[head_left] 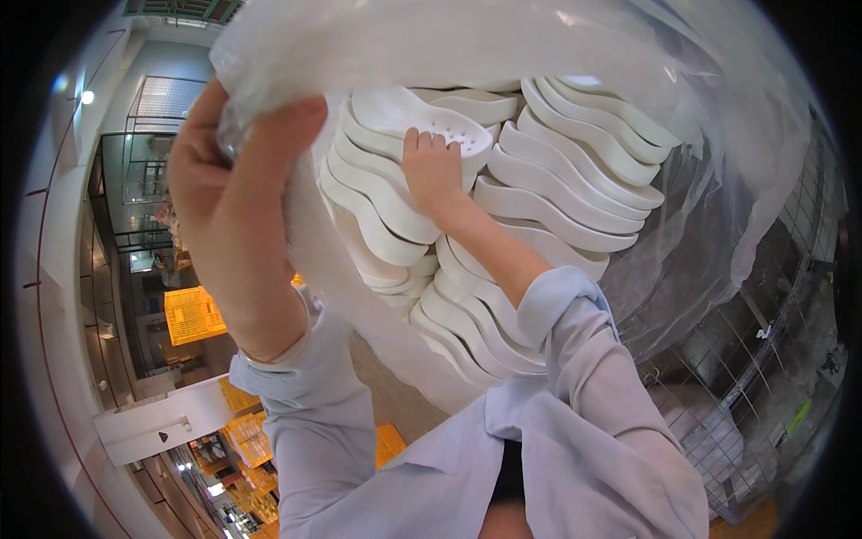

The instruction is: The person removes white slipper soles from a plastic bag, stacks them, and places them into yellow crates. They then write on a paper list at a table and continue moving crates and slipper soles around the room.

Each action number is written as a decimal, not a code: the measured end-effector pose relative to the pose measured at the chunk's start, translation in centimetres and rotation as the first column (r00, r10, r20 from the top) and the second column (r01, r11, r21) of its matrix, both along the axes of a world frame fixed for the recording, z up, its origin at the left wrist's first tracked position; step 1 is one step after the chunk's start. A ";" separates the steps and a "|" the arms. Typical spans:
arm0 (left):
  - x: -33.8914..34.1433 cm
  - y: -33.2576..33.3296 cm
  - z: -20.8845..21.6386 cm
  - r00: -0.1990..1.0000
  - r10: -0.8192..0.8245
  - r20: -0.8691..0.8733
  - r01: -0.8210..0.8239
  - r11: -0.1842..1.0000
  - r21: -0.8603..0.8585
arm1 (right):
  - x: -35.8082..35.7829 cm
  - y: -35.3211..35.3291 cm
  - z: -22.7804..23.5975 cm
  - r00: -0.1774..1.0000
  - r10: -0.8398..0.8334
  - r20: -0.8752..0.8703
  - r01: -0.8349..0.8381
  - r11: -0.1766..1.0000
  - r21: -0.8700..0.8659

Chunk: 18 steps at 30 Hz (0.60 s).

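Observation:
My left hand (pixel 235 202) is raised at the left, closed with fingers and thumb pinching the edge of a large translucent plastic bag (pixel 422 49). Inside the bag lie stacks of white, wavy, shoe-sole-shaped pieces (pixel 566 184). My right hand (pixel 434 175) reaches in, its fingers curled over the near edge of the top sole-shaped piece (pixel 382 110) in the left stack. Small holes dot the right end of that piece. The thumb of this hand is hidden.
Wire mesh (pixel 732 359) stands around the bag on the right. To the left are a yellow crate (pixel 193 314) and several more yellow crates (pixel 249 437) lower down. A pale wall (pixel 54 269) runs along the far left.

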State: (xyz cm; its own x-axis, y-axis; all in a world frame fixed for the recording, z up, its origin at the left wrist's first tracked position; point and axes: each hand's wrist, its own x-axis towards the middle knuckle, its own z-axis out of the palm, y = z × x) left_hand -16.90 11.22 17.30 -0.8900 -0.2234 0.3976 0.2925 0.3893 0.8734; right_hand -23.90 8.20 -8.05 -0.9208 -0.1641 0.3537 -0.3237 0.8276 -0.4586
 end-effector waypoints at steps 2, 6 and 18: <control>0.2 0.1 -0.3 1.000 0.004 -0.012 -0.004 1.000 -0.025 | 0.5 0.0 -0.9 0.992 -0.033 -0.125 0.023 0.996 -0.083; -0.1 0.7 -0.5 0.998 -0.052 0.038 0.055 0.995 -0.082 | 0.1 -0.2 -2.0 0.984 0.011 -0.179 -0.046 0.980 -0.192; -0.9 4.8 -4.1 0.694 -0.547 0.468 0.718 0.570 -0.399 | 17.5 30.0 -5.9 0.794 0.563 0.230 -0.532 0.826 -0.186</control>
State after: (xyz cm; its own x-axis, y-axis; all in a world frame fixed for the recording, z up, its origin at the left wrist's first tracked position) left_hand -17.83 16.06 13.22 -0.7977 0.6029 -0.0136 0.4400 0.5973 0.6705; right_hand -6.38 38.23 -13.93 -0.7479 -0.6449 0.1571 -0.5622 0.4896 -0.6665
